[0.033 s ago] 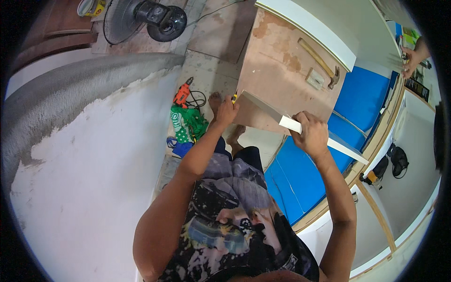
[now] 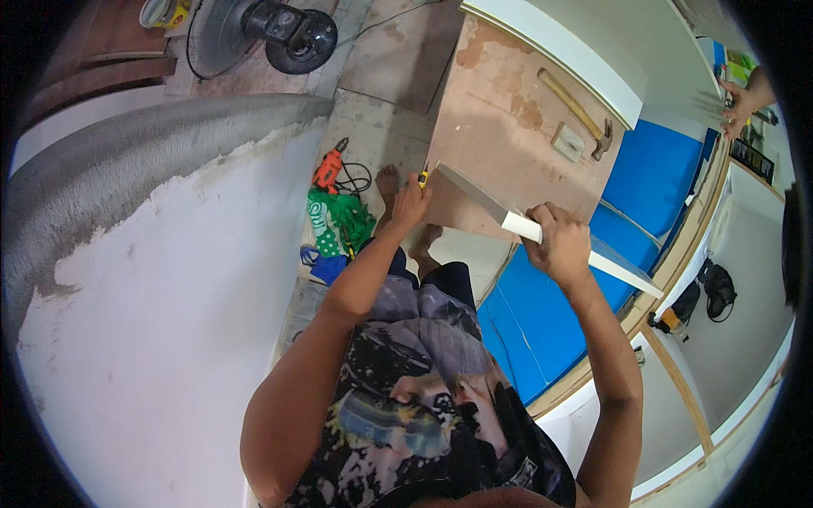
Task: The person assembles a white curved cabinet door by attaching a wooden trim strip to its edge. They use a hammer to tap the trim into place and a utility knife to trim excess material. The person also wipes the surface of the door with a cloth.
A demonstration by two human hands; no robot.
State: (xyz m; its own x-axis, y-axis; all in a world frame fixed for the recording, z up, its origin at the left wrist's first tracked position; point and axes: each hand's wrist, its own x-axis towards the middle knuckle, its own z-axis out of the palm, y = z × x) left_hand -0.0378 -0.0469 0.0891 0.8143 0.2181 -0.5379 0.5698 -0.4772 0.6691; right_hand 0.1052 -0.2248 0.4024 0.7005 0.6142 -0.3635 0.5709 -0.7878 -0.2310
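Note:
My left hand (image 2: 411,203) is closed round a small yellow-and-black utility knife (image 2: 423,176), its tip pointing up beside the far left end of a long white board (image 2: 522,227). My right hand (image 2: 559,245) grips this narrow board near its middle, with the fingers curled over the edge. The board slants across the near part of a plywood surface (image 2: 491,118) and runs on to the right, over blue sheeting. On the plywood lie a claw hammer (image 2: 569,103) with a wooden handle and a small pale rectangular block (image 2: 566,141).
An orange power drill (image 2: 329,171) and a green bag (image 2: 345,222) lie on the floor at left. A black fan (image 2: 288,34) stands farther back. Blue sheeting (image 2: 529,326) lies at right, beside a wood-edged white frame. Another person's hand (image 2: 741,106) shows far right.
The other person's hand at the far right shifts slightly, its fingers more spread. My own hands, the knife and the board stay almost the same.

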